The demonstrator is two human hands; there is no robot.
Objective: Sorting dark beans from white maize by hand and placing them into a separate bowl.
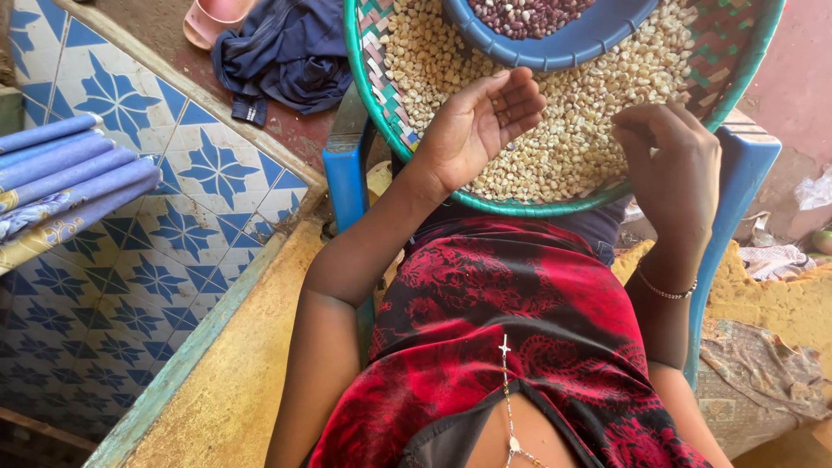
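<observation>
A round woven tray with a green rim point(364, 82) rests on my lap, filled with pale maize kernels point(598, 104). A blue bowl point(555, 48) holding dark red beans point(524, 13) sits on the kernels at the far side. My left hand point(481, 126) lies palm up on the kernels near the tray's near edge, fingers loosely curled, with nothing clearly in it. My right hand point(672, 165) hangs over the kernels at the tray's right side, fingers bent down and pinched together among the grains; what it holds is hidden.
I sit on a blue plastic chair point(342, 173). A wall of blue-and-white tiles point(147, 234) runs along the left, with folded blue cloth point(61, 173) on it. A dark garment point(286, 52) and a pink sandal point(212, 17) lie on the floor beyond. Rags lie at right.
</observation>
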